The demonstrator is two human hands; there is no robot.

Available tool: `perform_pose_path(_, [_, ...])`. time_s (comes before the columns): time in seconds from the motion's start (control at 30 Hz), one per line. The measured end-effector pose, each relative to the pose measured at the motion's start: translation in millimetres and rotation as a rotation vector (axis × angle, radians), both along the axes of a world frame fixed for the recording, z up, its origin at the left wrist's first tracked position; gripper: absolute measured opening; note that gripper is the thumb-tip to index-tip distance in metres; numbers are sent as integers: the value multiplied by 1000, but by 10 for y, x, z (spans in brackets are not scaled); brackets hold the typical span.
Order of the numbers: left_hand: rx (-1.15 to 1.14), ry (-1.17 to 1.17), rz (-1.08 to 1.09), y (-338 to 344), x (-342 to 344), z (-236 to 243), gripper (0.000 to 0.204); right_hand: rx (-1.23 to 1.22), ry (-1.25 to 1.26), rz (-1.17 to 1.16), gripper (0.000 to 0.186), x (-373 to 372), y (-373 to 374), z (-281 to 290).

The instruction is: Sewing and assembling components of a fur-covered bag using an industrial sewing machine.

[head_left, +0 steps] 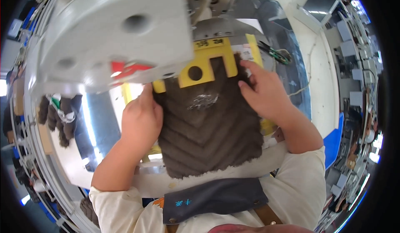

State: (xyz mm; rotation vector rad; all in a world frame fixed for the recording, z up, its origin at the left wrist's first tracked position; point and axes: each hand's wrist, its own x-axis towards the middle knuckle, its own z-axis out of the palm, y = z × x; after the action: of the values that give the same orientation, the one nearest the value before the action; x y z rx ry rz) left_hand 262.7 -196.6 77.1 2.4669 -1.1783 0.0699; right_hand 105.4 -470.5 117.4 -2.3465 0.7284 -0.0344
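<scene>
**Two hands pressing a brown quilted fabric piece against a yellow template**

The left hand is lying at about nine o'clock of the brown fabric piece, its fingers curling onto the cloth's upper left edge, where they are hard to make out. The right hand is sitting at about two o'clock of the piece, fingers spread flat and pressing on its upper right corner. The fabric, stitched in a chevron pattern with a small pale embroidered mark near its top, is lying in the middle of the view on the surface, its fuzzy lower edge hanging toward the person's apron.

A yellow template with a round hole and a square notch is showing at twelve o'clock of the fabric, partly tucked beneath it. The white machine head is filling the upper left, blurred and covering the template's left end.

No container is showing clearly. At nine o'clock of the frame a bundle of dark brown pieces is lying on the surface, bound with a pale strip; its count is hard to tell. The rim of the view is bending heavily, and the room beyond is too small to read.
</scene>
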Motion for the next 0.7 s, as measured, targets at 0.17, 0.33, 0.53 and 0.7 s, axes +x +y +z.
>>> perform_pose_path(0.17, [35,-23,11,5,5,59,49,-118,-82,228,43,-69,11,-84])
perform_pose_path(0.33, [33,-52,0,-1,22,-24,42,-62,-42,201,41,-40,-11,-113])
perform_pose_path(0.53, [-9,-95,-35,-23,53,-63,37,-103,-55,199,40,15,-51,-113])
perform_pose_path(0.7, [-40,-91,-51,-59,48,-48,33,-135,-54,209,39,-20,-56,-112])
